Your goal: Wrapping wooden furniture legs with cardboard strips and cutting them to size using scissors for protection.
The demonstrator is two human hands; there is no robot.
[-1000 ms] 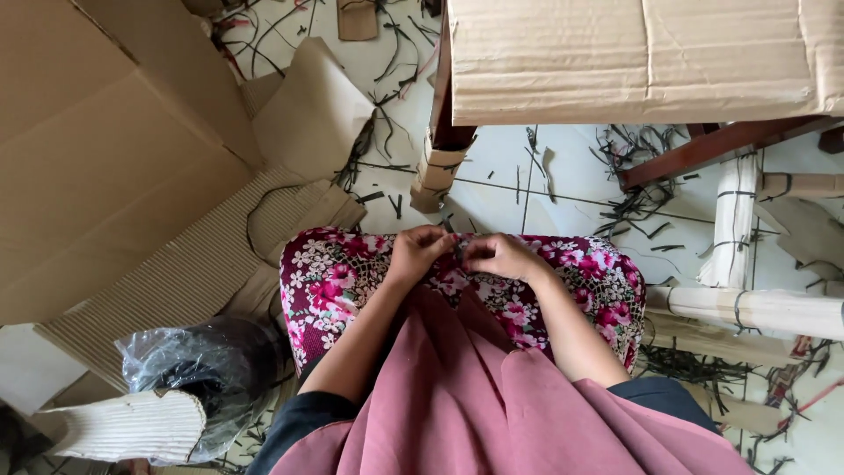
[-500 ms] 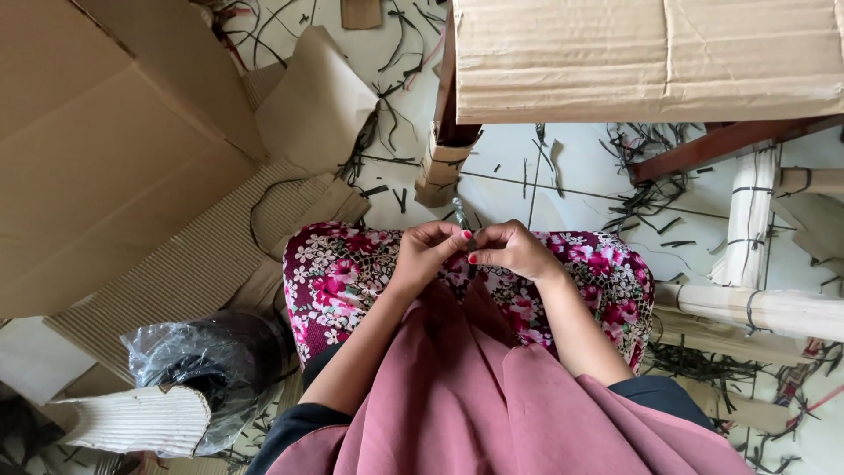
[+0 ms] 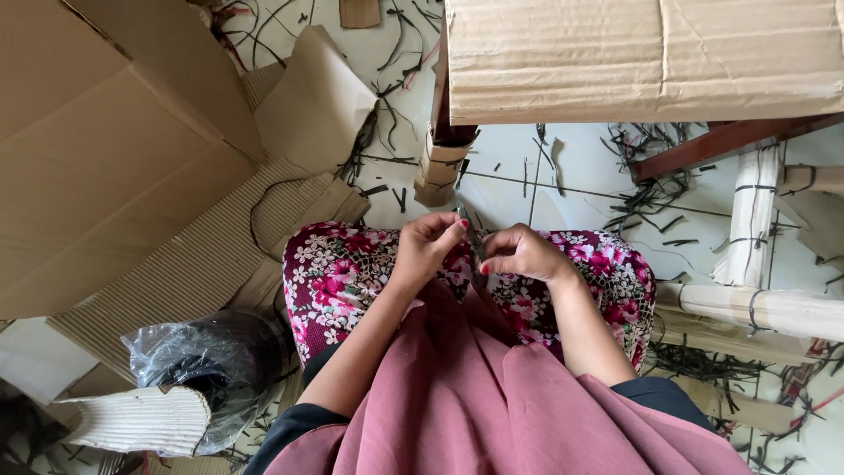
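Observation:
I sit with a pink floral skirt over my knees and a dusty-pink cloth over my lap. My left hand and my right hand meet above my knees. Both pinch a thin dark strip that runs between them and slants up past my left fingertips. The fingers of both hands are closed on it.
Large flat cardboard sheets lie at the left. A cardboard box rests on a dark wooden frame ahead. Rolled corrugated tubes tied with dark strips lie at the right. A clear plastic bag sits at lower left. Dark strip scraps litter the tiled floor.
My hands have risen a little off my knees and drawn slightly apart. The dark strip now shows stretched between them.

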